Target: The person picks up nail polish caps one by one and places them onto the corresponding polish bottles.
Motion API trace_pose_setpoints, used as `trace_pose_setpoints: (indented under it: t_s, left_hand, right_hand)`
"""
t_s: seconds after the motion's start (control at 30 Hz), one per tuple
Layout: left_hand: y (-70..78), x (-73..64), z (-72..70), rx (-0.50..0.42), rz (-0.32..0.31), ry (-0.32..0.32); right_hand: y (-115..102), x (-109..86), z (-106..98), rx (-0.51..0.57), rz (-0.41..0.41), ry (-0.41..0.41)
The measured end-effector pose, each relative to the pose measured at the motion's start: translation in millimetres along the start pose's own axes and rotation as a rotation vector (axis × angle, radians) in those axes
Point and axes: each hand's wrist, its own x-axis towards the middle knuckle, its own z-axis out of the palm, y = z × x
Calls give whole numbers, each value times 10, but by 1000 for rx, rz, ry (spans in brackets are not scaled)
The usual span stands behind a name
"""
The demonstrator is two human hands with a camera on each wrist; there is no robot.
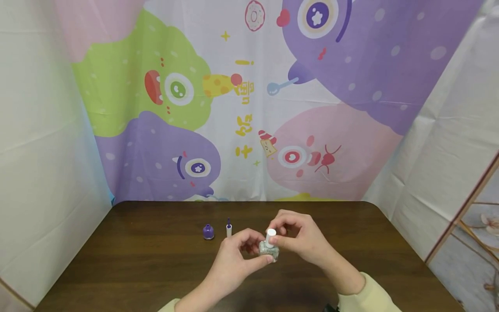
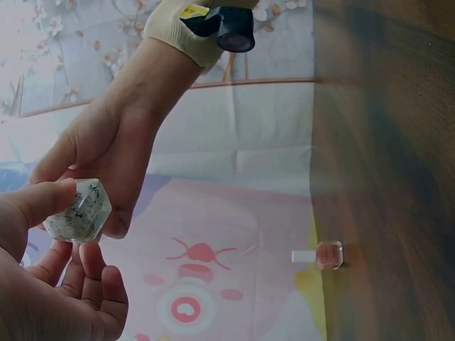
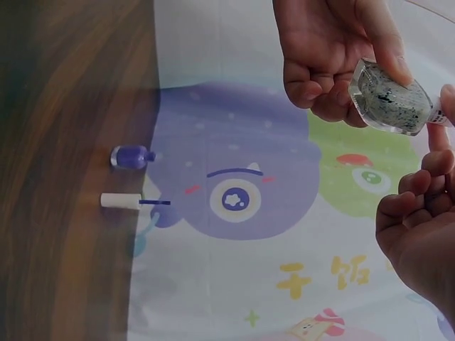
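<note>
Two hands [image 1: 234,260] [image 1: 300,236] overhang seemingly wooden table [image 1: 128,268], cloth [image 1: 234,182] behind.

A dark brown wooden bench [image 1: 148,264] with rounded far corners stands before a hanging curtain [image 1: 257,99] printed with purple, green and pink cartoon faces. Creased white cloth [image 1: 43,130] hangs at both sides, and a pale flower-patterned sheet [image 1: 477,242] shows at the far right.

Soft, even light fills the head view, with faint shadow toward the near edge of the dark bench [image 1: 144,264]; the wrist views look dimmer and hazier, with dull sheen near the bench's edge and small highlights on the glittery bottle [image 3: 391,99].
</note>
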Motion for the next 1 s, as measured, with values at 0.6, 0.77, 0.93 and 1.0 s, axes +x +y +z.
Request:
trace_pose_setpoints:
  t_s: [0.6, 0.77, 0.93, 1.0]
  left_hand:
    - [-1, -22, -8, 19, 13, 6]
    - [6, -30, -6, 11, 19, -3]
    - [9, -32, -6, 20, 17, -8]
    - [4, -30, -5, 26, 18, -2]
  right_hand:
    - [12, 6, -92, 40, -20, -230]
    - [28, 10, -81, 23, -60, -204]
    - [52, 3, -63, 2, -82, -178]
    - [57, 3, -57, -13, -85, -160]
